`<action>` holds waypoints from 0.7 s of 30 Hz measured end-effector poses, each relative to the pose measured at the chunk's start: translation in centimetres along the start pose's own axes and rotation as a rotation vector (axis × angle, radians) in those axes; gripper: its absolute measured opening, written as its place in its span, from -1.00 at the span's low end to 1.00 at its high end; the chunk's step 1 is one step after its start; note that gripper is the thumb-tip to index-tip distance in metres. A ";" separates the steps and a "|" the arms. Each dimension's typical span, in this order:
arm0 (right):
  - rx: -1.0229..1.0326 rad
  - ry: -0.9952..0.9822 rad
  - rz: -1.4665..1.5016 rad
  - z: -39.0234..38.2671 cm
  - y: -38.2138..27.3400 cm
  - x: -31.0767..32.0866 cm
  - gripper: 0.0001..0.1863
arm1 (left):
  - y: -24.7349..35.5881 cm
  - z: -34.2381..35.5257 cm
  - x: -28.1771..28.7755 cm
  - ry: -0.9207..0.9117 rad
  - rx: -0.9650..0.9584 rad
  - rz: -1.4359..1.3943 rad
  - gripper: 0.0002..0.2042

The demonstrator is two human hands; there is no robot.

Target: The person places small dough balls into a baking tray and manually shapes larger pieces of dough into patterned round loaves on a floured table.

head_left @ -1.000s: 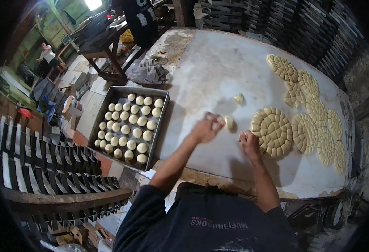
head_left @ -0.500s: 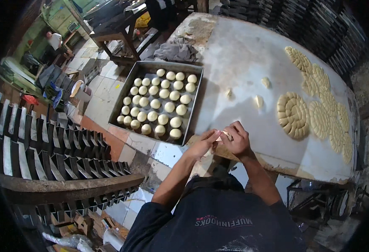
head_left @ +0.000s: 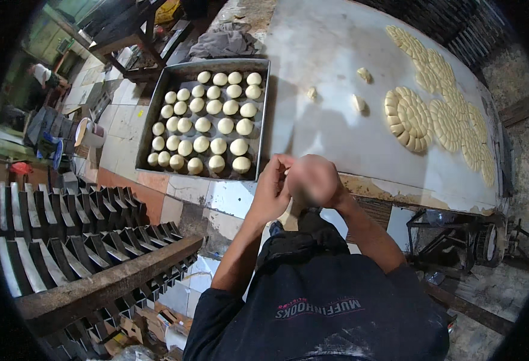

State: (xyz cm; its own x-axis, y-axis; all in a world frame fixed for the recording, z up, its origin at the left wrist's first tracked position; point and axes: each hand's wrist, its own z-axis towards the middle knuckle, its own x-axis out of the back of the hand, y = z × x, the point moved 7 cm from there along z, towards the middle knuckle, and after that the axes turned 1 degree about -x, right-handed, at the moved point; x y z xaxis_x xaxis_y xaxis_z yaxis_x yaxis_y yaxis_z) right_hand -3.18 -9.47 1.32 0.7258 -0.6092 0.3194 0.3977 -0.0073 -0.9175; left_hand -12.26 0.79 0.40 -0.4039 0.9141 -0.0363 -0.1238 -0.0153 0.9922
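My left hand and my right hand are pressed together over the near edge of the white table. They close around a small dough piece that is almost hidden, and the right hand is motion-blurred. Just left of the hands lies a metal tray filled with rows of round dough balls. Three loose dough pieces lie on the table beyond my hands. Further right, flat rings of packed dough pieces run along the table.
Stacks of dark metal baking moulds and a wooden beam fill the lower left. A grey cloth lies behind the tray. On the tiled floor stands a white bucket. Another person is far left.
My hands left the table beside the dough rings and came together near my body. The view swung left, bringing the tray closer to the centre.
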 end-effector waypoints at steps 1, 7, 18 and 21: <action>0.001 0.007 -0.002 0.0 -0.1 0.6 -0.64 | -0.1 0.5 -0.6 -0.007 -0.003 0.000 -0.88; 0.165 0.196 -0.400 0.7 0.9 6.8 -0.81 | 1.6 5.8 -6.1 -0.170 -0.125 0.682 -0.89; -0.218 0.482 -0.256 0.0 18.4 18.7 -0.85 | -11.0 13.3 -9.4 -0.111 0.101 0.694 -0.73; 0.112 0.093 -0.611 -4.5 19.8 17.8 -0.82 | -16.6 8.7 -7.3 -0.242 -0.262 0.997 -0.81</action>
State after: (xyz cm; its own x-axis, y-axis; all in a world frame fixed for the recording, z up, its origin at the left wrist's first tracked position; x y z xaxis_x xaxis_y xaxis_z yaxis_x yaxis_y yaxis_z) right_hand 15.13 -24.04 -12.22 0.2992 -0.5881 0.7515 0.7851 -0.2959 -0.5441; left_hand 0.67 -2.07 -14.80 -0.2428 0.4957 0.8338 -0.0395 -0.8639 0.5021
